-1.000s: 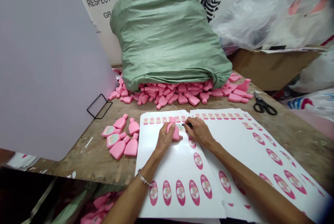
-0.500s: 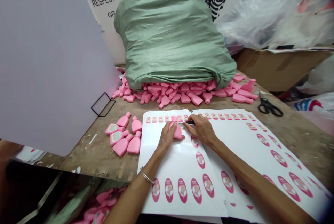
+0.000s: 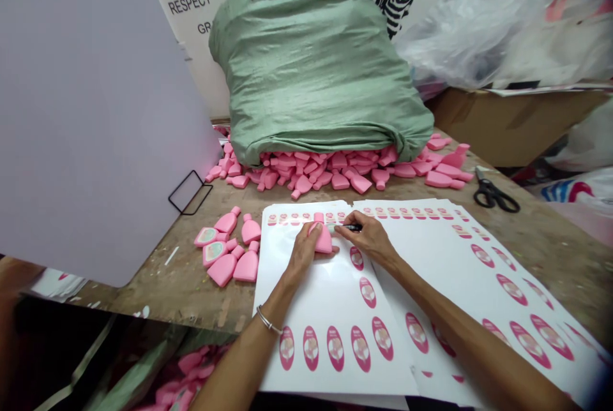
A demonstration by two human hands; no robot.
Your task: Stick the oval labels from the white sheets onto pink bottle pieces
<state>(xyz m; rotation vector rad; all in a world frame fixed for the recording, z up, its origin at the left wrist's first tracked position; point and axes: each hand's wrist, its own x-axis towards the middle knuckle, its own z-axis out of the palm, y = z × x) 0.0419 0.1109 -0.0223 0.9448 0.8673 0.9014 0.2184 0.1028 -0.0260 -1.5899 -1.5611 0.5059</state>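
And there it was, the pink plastic bottle-shaped piece (image 3: 322, 240), up off the paper in the left hand (image 3: 305, 248), neck pointing away from the person! That left forearm stretched in from the lower edge, a silver bangle (image 3: 268, 321) round the wrist, the fingers closed snugly about the piece's side. Opposite it, the right hand (image 3: 371, 237) lay low over the sheets, wrist bent inward, its fingers pinched nearly together on a slim black pen-like tool (image 3: 353, 227), tip towards the piece. Between the two hands, a little pale green label (image 3: 331, 228), just beside the piece; whether it touched, you couldn't tell!

Beneath them, two side-by-side stacks of white sticker sheets, left (image 3: 306, 296) and right (image 3: 421, 270). On the left one, seven pink oval stickers showed: five along the bottom, two up the right side. Out to the left, on the worn brown surface (image 3: 191, 296), six loose pink bottles (image 3: 223, 269), two of them wearing pale green labels! One pair of black-handled scissors (image 3: 495, 197) lay right of the sheets. And behind it all, one bulging green cloth sack (image 3: 316, 66) over a pink heap (image 3: 301, 184), too crowded to count!
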